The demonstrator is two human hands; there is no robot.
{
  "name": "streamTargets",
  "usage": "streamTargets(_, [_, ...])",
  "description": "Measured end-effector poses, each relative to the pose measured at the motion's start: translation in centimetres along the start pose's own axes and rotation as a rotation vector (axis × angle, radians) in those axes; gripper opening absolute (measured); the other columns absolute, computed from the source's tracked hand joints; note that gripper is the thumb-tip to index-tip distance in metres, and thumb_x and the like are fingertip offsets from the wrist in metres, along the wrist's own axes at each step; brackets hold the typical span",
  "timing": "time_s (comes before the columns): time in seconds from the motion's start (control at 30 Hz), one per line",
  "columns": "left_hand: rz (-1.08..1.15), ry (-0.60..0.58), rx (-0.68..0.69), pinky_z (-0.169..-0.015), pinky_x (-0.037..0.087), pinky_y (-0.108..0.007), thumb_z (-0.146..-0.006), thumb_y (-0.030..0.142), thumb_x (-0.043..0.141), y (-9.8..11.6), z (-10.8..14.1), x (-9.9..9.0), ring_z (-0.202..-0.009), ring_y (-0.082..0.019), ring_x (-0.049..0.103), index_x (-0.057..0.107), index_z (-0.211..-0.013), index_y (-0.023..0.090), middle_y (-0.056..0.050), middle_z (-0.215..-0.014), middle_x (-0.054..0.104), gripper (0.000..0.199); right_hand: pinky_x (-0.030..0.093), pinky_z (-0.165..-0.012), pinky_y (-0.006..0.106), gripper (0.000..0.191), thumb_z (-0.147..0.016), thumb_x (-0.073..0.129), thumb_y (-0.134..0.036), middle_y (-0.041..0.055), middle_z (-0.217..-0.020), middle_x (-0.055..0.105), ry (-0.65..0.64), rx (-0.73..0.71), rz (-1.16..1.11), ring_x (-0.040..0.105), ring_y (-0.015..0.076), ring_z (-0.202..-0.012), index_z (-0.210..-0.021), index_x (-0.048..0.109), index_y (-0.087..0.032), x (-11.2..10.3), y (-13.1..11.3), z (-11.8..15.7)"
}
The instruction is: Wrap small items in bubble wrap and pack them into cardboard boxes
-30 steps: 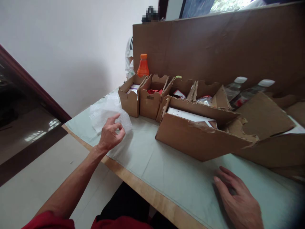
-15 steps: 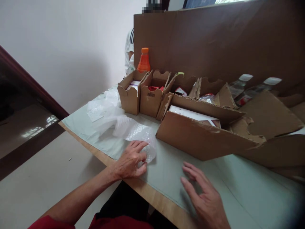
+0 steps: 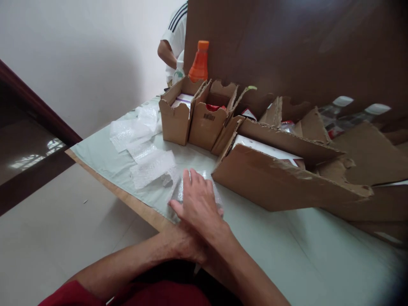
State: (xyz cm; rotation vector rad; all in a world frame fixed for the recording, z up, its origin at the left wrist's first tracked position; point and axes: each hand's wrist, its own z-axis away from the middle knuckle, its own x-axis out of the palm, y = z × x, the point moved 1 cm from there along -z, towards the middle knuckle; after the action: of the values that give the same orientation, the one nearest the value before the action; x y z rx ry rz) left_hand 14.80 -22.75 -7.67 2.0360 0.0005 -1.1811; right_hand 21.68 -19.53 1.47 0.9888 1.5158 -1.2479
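Right hand [image 3: 200,203] now over wrap [image 3: 153,168], barcode [image 3: 209,117] beyond

No legible text. Small dark printed patch [image 3: 209,116], barcode-like, on front of a narrow carton [image 3: 202,131]; details too small. Green mark on a clear bottle [image 3: 179,76] at back, blurred. Red label [image 3: 334,131] at two white-capped bottles [image 3: 332,111], lettering unreadable. Red-and-white packet [image 3: 249,114]: print too small. White box [image 3: 269,150]: faint marks, indistinct.

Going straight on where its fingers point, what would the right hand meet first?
Beyond the bubble wrap under the right hand, probably the leftmost cardboard box or its neighbour; depth is unclear.
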Motion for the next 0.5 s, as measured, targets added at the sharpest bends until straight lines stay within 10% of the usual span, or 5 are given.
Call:
streamTargets(0.1, [0.062, -0.081, 0.119, -0.115, 0.044, -0.053, -0.081, 0.036, 0.065, 0.6, 0.9, -1.4, -0.132, -0.038, 0.057, 0.06, -0.138, 0.015, -0.017, -0.137, 0.067, 0.061, 0.043, -0.097, 0.045, 0.022, -0.095, 0.057, -0.023, 0.0203, -0.114, 0.073, -0.089, 0.043, 0.006, 0.066, 0.0322, -0.109, -0.107, 0.071, -0.011, 1.6, 0.6, -2.6])
streamTargets(0.23, [0.088, 0.157, 0.221, -0.111, 0.049, -0.049, -0.083, 0.021, 0.063, 0.8, 3.8, -5.7, -0.112, -0.029, 0.069, 0.067, -0.082, 0.021, -0.009, -0.104, 0.077, 0.004, 0.042, -0.094, 0.037, 0.028, -0.102, 0.045, -0.022, 0.0107, -0.107, 0.077, -0.088, 0.086, -0.07, 0.069, 0.0233, -0.102, -0.097, 0.072, -0.018, 1.5, 2.8, -2.0])
streamTargets(0.4, [-0.145, 0.59, -0.031, -0.103, 0.054, -0.048, -0.082, 0.008, 0.062, -1.6, 6.5, -10.0, -0.12, -0.029, 0.065, 0.064, -0.102, 0.025, -0.008, -0.113, 0.071, 0.026, 0.048, -0.082, 0.037, 0.06, -0.092, 0.06, -0.064, 0.0113, -0.108, 0.076, -0.031, 0.125, -0.28, 0.071, 0.028, -0.094, -0.131, 0.06, -0.018, 0.2, 0.4, -1.2])
streamTargets(0.5, [-0.29, 0.639, -0.124, -0.106, 0.053, -0.051, -0.083, 0.008, 0.058, -3.8, 5.6, -10.9, -0.126, -0.031, 0.062, 0.062, -0.114, 0.023, -0.013, -0.129, 0.065, 0.035, 0.05, -0.081, 0.04, 0.056, -0.095, 0.058, -0.048, 0.0185, -0.109, 0.076, -0.097, 0.152, -0.21, 0.072, 0.0328, -0.097, -0.136, 0.057, -0.011, 1.1, -0.4, -2.6])
